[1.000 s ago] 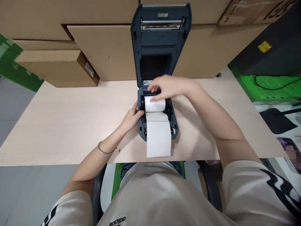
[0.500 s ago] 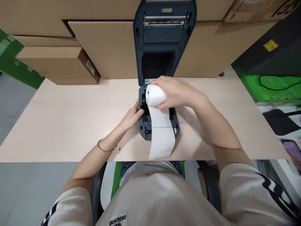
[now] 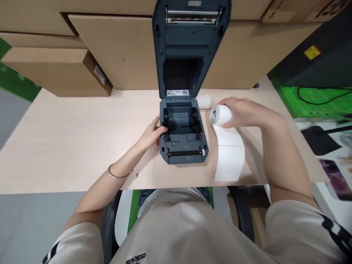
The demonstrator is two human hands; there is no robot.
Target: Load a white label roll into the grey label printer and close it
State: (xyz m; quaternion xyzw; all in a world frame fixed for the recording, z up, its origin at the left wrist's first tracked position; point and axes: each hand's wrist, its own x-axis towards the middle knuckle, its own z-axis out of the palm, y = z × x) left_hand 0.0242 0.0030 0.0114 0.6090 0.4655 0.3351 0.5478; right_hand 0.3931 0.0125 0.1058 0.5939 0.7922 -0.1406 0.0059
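A dark grey label printer (image 3: 184, 141) stands on the table with its lid (image 3: 189, 51) raised and its roll bay bare. My left hand (image 3: 152, 135) grips the printer's left side, thumb over the rim and fingers down along the outer wall. To the right of the printer, my right hand (image 3: 238, 110) is closed round a roll of white labels (image 3: 222, 114). A loose strip (image 3: 230, 157) hangs from that roll toward the table's front edge. Behind the printer's right side sits another white roll (image 3: 204, 101), partly hidden.
Cardboard boxes (image 3: 132, 55) line the back of the pale wooden table (image 3: 82, 146). A smaller box (image 3: 57, 71) stands at the back left. Beyond the right edge are a green box (image 3: 316, 104) with a black cable and a phone (image 3: 337, 179).
My right hand has carried the label roll out of the printer's bay and over to the right, its strip trailing along. My left hand stays at the printer's left side.
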